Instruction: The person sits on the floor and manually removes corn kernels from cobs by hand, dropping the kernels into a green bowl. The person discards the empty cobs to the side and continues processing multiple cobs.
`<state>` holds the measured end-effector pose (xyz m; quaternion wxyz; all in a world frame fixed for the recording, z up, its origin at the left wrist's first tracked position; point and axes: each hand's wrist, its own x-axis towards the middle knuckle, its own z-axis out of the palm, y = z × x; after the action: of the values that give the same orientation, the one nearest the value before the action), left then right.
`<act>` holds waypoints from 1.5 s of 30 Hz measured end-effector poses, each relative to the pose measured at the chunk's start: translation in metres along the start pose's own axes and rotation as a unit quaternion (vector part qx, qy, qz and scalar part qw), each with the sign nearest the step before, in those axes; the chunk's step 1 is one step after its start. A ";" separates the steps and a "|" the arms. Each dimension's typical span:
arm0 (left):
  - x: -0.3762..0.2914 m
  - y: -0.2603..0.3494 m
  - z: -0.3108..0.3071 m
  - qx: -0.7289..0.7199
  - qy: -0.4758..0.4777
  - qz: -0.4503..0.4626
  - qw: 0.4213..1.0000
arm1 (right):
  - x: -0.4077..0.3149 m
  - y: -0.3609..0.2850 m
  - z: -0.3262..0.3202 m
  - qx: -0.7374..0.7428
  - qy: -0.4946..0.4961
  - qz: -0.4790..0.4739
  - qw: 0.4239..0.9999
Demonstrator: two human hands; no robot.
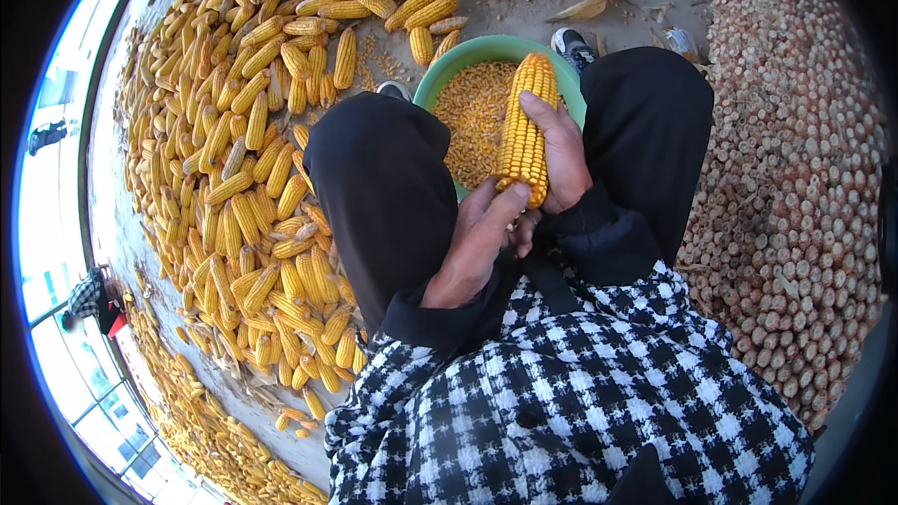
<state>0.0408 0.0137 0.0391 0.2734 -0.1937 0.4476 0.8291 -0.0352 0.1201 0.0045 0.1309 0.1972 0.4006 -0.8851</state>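
Observation:
A yellow ear of corn (525, 130) is tilted above a green basin (484, 47) between my knees. Its husk is off, and its upper body is covered in kernels. My right hand (565, 151) wraps around its right side, with the thumb lying along the rows. At the lower end, my left hand (470, 242) grips the ear with its thumb pressed on the kernels; a few small gaps show there. The left fingertips are partly hidden under the ear. Loose corn kernels (468, 109) lie in the basin below.
A large heap of corn ears (235, 154) spreads to my left and ahead. Stacked bare corncobs (786, 224) rise close on my right. Dry husks (582, 10) and scattered kernels (375, 59) lie on the floor. Another person (88, 298) is at the far left.

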 end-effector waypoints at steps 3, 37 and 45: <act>0.004 -0.001 0.000 0.019 0.037 0.009 0.999 | -0.003 0.001 0.003 -0.030 0.014 -0.033 0.999; 0.027 0.008 0.000 -0.106 0.041 -0.004 0.993 | -0.027 -0.018 0.014 -0.106 -0.135 -0.261 0.950; 0.025 0.023 -0.008 -0.258 0.124 0.107 0.952 | -0.042 -0.038 0.002 -0.435 -0.350 -0.249 0.791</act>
<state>0.0073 0.0037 0.0359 0.0662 -0.3096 0.2666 0.9103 -0.0129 0.1464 0.0501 0.1091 -0.3111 0.7054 -0.6275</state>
